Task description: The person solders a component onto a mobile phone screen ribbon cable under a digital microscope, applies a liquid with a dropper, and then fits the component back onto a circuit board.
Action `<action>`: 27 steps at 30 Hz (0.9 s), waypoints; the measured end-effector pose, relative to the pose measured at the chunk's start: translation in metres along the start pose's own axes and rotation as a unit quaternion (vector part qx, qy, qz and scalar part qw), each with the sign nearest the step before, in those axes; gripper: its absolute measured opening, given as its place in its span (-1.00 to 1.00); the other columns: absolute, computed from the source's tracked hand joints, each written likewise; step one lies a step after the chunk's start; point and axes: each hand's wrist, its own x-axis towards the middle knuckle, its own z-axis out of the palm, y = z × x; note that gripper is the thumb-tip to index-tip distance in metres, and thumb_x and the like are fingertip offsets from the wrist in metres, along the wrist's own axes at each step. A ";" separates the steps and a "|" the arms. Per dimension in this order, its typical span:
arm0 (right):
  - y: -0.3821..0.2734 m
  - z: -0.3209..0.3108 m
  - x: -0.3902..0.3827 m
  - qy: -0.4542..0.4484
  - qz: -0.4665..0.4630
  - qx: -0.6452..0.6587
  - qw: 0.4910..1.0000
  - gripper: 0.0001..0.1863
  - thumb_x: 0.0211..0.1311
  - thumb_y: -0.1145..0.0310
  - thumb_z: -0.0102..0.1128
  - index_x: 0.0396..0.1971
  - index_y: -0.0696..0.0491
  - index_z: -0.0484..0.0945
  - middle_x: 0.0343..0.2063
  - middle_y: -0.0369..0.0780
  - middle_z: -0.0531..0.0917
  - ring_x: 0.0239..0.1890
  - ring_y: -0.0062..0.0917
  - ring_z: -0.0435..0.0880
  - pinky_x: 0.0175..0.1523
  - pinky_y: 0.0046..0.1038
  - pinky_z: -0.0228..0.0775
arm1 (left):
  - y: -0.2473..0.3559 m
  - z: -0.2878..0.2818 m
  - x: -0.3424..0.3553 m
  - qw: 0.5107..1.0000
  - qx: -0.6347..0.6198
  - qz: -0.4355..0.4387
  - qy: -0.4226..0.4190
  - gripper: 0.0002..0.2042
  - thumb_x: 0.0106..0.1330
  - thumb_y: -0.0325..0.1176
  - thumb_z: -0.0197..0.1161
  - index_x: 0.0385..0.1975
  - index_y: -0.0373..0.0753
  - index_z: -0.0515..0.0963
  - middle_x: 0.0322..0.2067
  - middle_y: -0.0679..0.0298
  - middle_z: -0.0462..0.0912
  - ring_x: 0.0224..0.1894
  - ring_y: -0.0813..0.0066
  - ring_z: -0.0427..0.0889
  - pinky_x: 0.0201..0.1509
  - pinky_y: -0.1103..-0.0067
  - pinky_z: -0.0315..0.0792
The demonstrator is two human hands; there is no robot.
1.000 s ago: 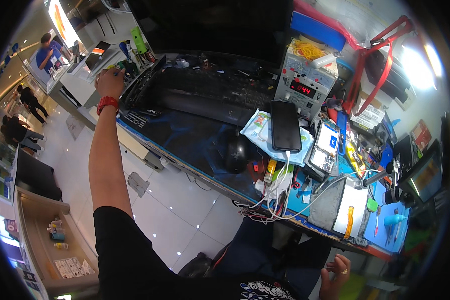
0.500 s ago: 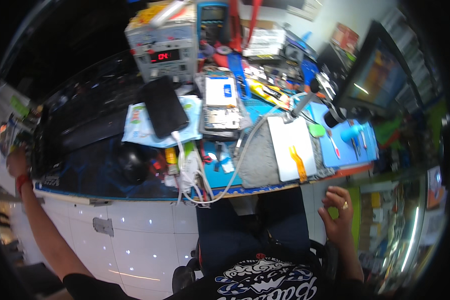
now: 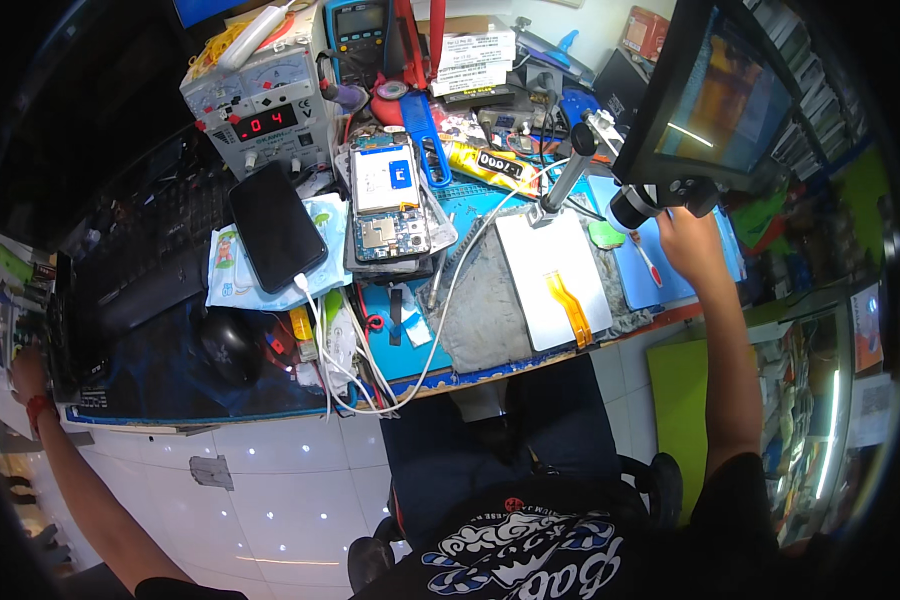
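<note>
My right hand (image 3: 692, 245) is over the blue mat (image 3: 632, 280), just below the black microscope screen (image 3: 715, 95) and beside its lens barrel (image 3: 634, 206). Its fingertips are hidden, and what they touch does not show. A small red-and-white tool (image 3: 648, 260) lies to its left. Nearby, an orange flex cable (image 3: 568, 305) rests on the white microscope base plate (image 3: 532, 265). At the far left, my left hand (image 3: 28, 372) reaches past the keyboard's end (image 3: 65, 345) among blurred small items. Its fingers are too unclear to read.
An opened phone (image 3: 388, 200) lies mid-bench, with a yellow glue tube (image 3: 490, 165) beside it. A dark phone (image 3: 278, 228), with a white cable (image 3: 440, 330) plugged in, rests on a wipes pack (image 3: 232, 275). Behind stand a power supply (image 3: 265, 120) and multimeter (image 3: 360, 35). A mouse (image 3: 228, 345) sits left.
My right hand has risen from beside my lap to the blue mat under the microscope screen. The left hand stays at the far left. The view has shifted slightly.
</note>
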 end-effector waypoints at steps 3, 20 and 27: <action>0.045 0.048 0.031 0.033 -0.111 0.010 0.993 -0.76 0.42 0.48 0.31 0.00 0.25 0.70 -0.16 0.01 0.80 -0.12 -0.13 0.85 -0.01 -0.24 0.69 | -0.023 0.023 0.012 0.994 0.034 0.104 0.026 -0.57 0.60 -0.07 0.04 -0.20 -0.29 0.77 -0.23 -0.06 0.81 -0.13 -0.12 0.81 -0.07 0.07 0.63; 0.023 0.140 0.207 -0.007 -0.312 0.077 0.947 -0.76 0.41 0.39 0.38 0.02 0.03 0.70 -0.08 -0.04 0.73 -0.06 -0.07 0.76 -0.03 -0.19 0.63 | -0.049 -0.025 0.004 0.989 0.077 0.119 -0.028 -0.62 0.63 -0.08 0.14 0.03 -0.26 0.73 -0.17 0.01 0.79 -0.08 0.01 0.80 0.01 0.17 0.63; 0.034 0.151 0.212 0.162 -0.163 0.143 0.963 -0.77 0.41 0.24 0.46 -0.05 -0.03 0.69 -0.20 -0.09 0.75 -0.19 -0.10 0.78 -0.08 -0.22 0.65 | 0.026 -0.079 -0.063 0.986 -0.093 -0.079 0.109 -0.48 0.55 0.11 0.18 0.10 -0.28 0.71 0.09 0.02 0.76 0.21 -0.04 0.68 0.29 0.11 0.50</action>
